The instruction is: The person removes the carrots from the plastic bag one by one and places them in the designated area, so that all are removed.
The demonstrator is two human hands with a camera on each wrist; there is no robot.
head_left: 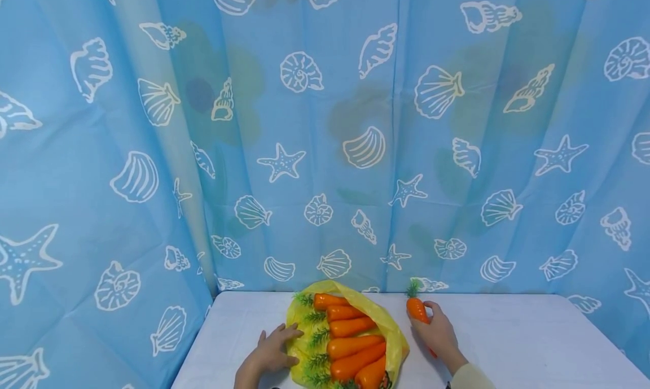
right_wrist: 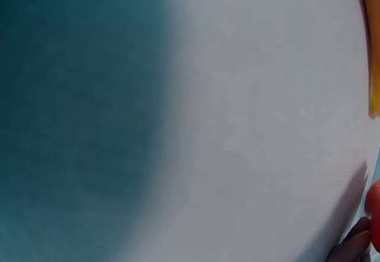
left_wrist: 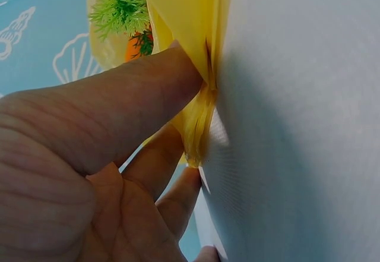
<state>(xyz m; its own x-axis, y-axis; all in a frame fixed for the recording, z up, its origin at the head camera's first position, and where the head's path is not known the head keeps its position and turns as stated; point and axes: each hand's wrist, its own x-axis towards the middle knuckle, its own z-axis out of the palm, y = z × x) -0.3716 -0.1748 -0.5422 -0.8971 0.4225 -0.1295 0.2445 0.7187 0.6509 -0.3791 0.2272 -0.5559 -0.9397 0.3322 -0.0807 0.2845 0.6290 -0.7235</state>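
Observation:
A yellow plastic bag [head_left: 396, 327] lies on the table with several orange carrots [head_left: 352, 345] in a column on it, their green leafy tops to the left. My left hand [head_left: 271, 352] is at the bag's left edge, fingers spread. In the left wrist view the thumb [left_wrist: 136, 95] presses against the bunched yellow plastic [left_wrist: 199, 119], and the other fingertips reach its lower end. To the right of the bag, my right hand [head_left: 438, 331] grips a single carrot [head_left: 417, 310], green top pointing away from me. Only a bit of this carrot [right_wrist: 374, 205] and dark fingertips show in the right wrist view.
A white cloth covers the table [head_left: 533, 344], with bare surface right of my right hand. Behind and to the left hangs a blue curtain [head_left: 325, 152] printed with white shells and starfish, meeting the table's far edge.

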